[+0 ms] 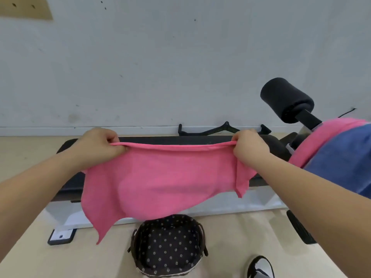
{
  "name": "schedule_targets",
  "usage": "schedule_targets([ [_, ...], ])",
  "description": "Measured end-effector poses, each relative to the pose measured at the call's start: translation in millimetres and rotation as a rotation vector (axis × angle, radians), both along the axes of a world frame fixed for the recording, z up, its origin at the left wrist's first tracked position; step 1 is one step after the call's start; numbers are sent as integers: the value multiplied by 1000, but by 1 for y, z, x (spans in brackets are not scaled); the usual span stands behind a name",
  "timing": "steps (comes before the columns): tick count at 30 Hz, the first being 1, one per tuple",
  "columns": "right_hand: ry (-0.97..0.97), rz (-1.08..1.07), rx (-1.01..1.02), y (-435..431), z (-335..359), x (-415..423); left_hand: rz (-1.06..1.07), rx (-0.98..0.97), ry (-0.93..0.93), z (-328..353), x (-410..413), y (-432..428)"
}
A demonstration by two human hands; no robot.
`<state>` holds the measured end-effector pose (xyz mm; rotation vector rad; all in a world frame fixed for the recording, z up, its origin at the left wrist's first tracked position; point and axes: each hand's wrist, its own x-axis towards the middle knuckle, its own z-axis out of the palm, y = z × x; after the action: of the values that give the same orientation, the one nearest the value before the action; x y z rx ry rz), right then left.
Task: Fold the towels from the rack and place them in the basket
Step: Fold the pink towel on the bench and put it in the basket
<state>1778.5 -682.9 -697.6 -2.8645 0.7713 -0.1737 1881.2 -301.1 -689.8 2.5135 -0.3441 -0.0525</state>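
A pink towel [160, 181] is stretched out in the air in front of me, over a black padded bench [172, 140]. My left hand [98, 145] grips its top left corner and my right hand [249, 147] grips its top right corner. The towel's lower edge hangs loose above a round dark basket [198, 227] with a dotted lining that stands on the floor below. At the right, another pink towel [313, 145] and a blue towel [341, 153] hang draped over the bench's frame.
A black foam roller [285, 99] sticks up at the right end of the bench. The bench's white base [66, 219] runs along the beige floor. A black and white shoe [261, 267] shows at the bottom. The grey wall stands close behind.
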Motion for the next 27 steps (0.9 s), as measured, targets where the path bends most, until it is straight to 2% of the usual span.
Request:
schedule_targets([
  [2, -40, -50, 129, -6, -17, 35, -34, 73, -41, -15, 27, -6],
  [4, -66, -97, 146, -12, -37, 60, -75, 154, -70, -37, 51, -16],
  [7, -25, -126, 65, -22, -61, 84, -115, 235, -129, -73, 90, -30],
  [11, 46, -76, -113, -42, -73, 112, -123, 236, -117, -99, 129, -41],
  [15, 93, -154, -41, -53, -91, 128, 83, 299, -109, -105, 140, -49],
  [17, 70, -167, -140, -47, -97, 129, 204, 392, -64, -96, 139, -47],
  [19, -8, -36, -254, -27, -95, 129, 248, 428, 8, -88, 135, -39],
  [20, -52, 83, -228, -11, -92, 129, 255, 406, 49, -85, 132, -33],
  [22, -78, 341, -10, 35, -89, 128, 271, 267, 137, -80, 125, -18],
  [24, -21, 529, 184, 87, -90, 126, 291, 60, 216, -76, 117, -5],
  [27, 155, 604, 234, 145, -95, 126, 266, -62, 306, -73, 105, 8],
])
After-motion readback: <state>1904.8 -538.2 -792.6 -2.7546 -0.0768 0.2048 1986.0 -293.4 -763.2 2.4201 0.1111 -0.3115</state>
